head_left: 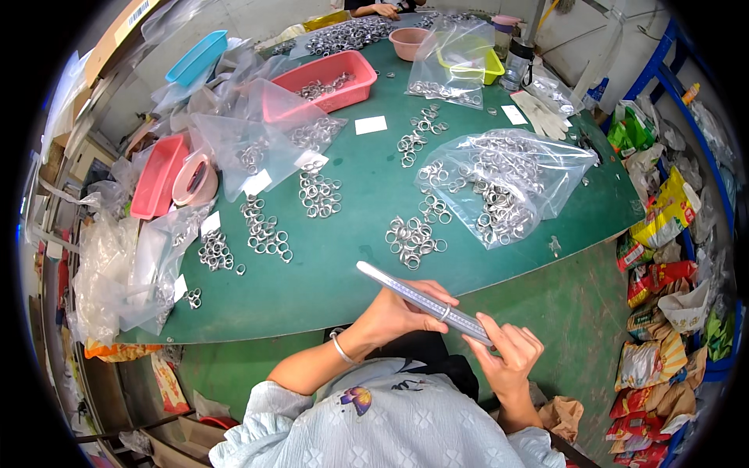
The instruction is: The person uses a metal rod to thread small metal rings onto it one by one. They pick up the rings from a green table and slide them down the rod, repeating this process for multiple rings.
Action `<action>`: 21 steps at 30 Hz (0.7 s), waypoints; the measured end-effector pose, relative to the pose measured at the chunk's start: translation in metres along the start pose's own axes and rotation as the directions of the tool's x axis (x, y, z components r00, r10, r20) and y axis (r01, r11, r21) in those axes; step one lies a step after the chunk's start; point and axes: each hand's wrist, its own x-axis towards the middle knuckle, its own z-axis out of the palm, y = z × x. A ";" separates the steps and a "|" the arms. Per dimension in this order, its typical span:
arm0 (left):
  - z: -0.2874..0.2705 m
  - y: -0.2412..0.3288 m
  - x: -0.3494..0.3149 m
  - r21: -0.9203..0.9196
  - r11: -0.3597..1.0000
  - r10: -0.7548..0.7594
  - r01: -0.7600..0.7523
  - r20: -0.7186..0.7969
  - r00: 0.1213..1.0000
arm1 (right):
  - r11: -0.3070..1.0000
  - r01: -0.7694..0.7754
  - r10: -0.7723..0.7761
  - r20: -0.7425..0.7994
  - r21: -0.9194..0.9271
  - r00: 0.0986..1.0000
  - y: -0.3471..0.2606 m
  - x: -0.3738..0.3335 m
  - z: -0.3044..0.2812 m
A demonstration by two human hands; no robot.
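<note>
A grey ring mandrel (417, 299) with scale markings slants across in front of me above the table's near edge. One silver ring (445, 313) sits around it, toward its thicker end. My left hand (398, 314) is closed about the mandrel at that ring, thumb and fingers at the ring's sides. Gripping the thick lower end is my right hand (505, 355). Just beyond the mandrel lies a loose heap of silver rings (413, 242). Farther right, a clear plastic bag (558, 168) lies open with many rings spilling from it.
Ring groups (318, 195) with white paper slips (257, 182) and bags line the green table (343, 249) leftward. Pink trays (359, 93), a blue tray (197, 58) and gloves (540, 115) stand farther off. Another person's hand (385, 10) is at the far edge. Blue shelving (663, 74) is right.
</note>
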 end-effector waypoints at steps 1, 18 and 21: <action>0.000 0.000 0.000 -0.003 1.000 0.003 -0.003 -0.004 1.000 | 1.000 -0.005 0.005 0.002 0.006 1.000 0.000 0.000 0.001; 0.008 -0.008 -0.003 -0.227 0.974 -0.026 -0.016 -0.180 0.983 | 0.999 0.020 -0.020 0.017 -0.030 1.000 0.001 0.006 0.004; 0.012 -0.009 -0.005 -0.237 0.968 0.026 -0.075 -0.203 0.979 | 0.999 0.032 -0.031 0.031 -0.021 0.999 0.001 0.010 0.000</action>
